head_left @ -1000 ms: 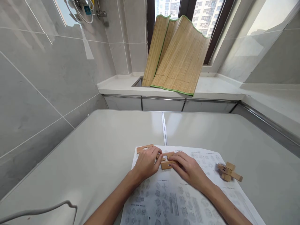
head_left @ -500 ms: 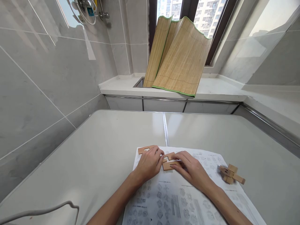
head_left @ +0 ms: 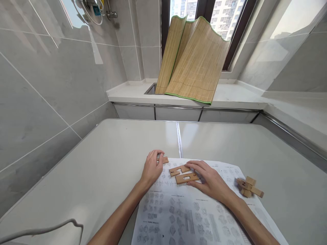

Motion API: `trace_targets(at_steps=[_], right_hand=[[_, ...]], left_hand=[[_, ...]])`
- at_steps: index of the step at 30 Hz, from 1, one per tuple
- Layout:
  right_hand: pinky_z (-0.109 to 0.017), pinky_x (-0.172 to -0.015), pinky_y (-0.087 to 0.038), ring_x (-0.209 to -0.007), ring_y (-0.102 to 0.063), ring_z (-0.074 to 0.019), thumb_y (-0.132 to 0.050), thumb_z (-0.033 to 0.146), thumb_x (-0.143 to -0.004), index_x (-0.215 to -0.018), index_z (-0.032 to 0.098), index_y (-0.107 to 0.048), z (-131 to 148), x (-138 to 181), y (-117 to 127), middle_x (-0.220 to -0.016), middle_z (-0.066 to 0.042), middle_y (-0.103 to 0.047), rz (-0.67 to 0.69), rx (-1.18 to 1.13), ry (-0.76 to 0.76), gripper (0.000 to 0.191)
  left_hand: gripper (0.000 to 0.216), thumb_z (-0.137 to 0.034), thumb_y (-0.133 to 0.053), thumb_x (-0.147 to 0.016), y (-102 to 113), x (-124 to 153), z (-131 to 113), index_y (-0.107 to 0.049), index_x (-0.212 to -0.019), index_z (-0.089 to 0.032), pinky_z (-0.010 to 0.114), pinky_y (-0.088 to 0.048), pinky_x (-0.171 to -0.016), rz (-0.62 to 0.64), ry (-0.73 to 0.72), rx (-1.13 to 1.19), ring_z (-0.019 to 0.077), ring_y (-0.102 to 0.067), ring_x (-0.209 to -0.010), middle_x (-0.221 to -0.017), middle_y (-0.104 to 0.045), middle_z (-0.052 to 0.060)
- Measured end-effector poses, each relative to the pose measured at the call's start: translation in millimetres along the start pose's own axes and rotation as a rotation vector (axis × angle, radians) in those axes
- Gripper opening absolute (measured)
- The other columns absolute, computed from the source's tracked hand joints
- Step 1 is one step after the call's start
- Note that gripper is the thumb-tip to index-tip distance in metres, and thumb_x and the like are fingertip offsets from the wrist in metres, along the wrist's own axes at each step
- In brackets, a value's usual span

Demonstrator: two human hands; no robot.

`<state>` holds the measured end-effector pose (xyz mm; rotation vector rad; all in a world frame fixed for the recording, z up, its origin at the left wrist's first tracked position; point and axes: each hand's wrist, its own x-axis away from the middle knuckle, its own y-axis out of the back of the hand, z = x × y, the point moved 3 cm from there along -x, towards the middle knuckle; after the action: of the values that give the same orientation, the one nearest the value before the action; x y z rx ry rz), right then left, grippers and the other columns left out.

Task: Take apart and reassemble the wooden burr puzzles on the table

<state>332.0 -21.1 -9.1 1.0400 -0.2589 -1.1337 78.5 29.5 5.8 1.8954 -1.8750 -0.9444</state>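
My left hand (head_left: pixel 152 167) is at the top left corner of the paper, fingers closed around a flat wooden puzzle piece (head_left: pixel 166 160); only its right end shows. My right hand (head_left: pixel 209 180) spans the right ends of two flat wooden pieces lying side by side on the paper. Its fingertips touch the notched upper piece (head_left: pixel 173 172), and its thumb rests along the lower slotted piece (head_left: pixel 180 180). Dark numbers mark both pieces. Beneath everything lies a printed instruction sheet (head_left: pixel 168 200) covered with small diagrams.
To the right of my right hand, an interlocked wooden block assembly (head_left: pixel 247 186) sits on the sheet's right edge. A grey cable (head_left: pixel 51 228) curves over the table (head_left: pixel 114 153) at lower left. Beyond the table, a bamboo mat (head_left: pixel 196 64) leans on the white ledge (head_left: pixel 237 95) before the window.
My left hand has moved left and away from the two middle pieces to the piece at the sheet's corner. More of the middle pieces now shows. My right hand stays beside them.
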Motion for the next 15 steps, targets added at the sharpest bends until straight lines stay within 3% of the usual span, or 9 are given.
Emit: trace_targets(at_steps=[9,15], right_hand=[[-0.045,-0.092,-0.057,-0.11,-0.065,-0.0284,-0.069,0.033,-0.097,-0.137,0.032,-0.052,3.8,-2.6,-4.1,-0.129,-0.009,-0.066,-0.001,-0.097,-0.035,0.044],[-0.046,-0.096,-0.056,-0.118,-0.062,-0.0288,-0.065,0.031,-0.099,-0.135,0.031,-0.052,10.7,-5.0,-5.9,-0.132,-0.009,-0.064,0.007,-0.157,-0.054,0.038]], left_hand=[[0.038,-0.044,-0.031,-0.109,-10.0,9.0,-12.9,-0.061,-0.127,-0.028,0.041,-0.046,-0.113,0.301,-0.059,0.158,0.023,-0.061,-0.129,-0.138,-0.066,0.003],[0.042,-0.045,-0.028,-0.11,-13.6,12.9,-24.7,-0.059,-0.132,-0.027,0.04,-0.049,-0.111,0.379,-0.117,0.192,0.0221,-0.063,-0.127,-0.137,-0.068,0.004]])
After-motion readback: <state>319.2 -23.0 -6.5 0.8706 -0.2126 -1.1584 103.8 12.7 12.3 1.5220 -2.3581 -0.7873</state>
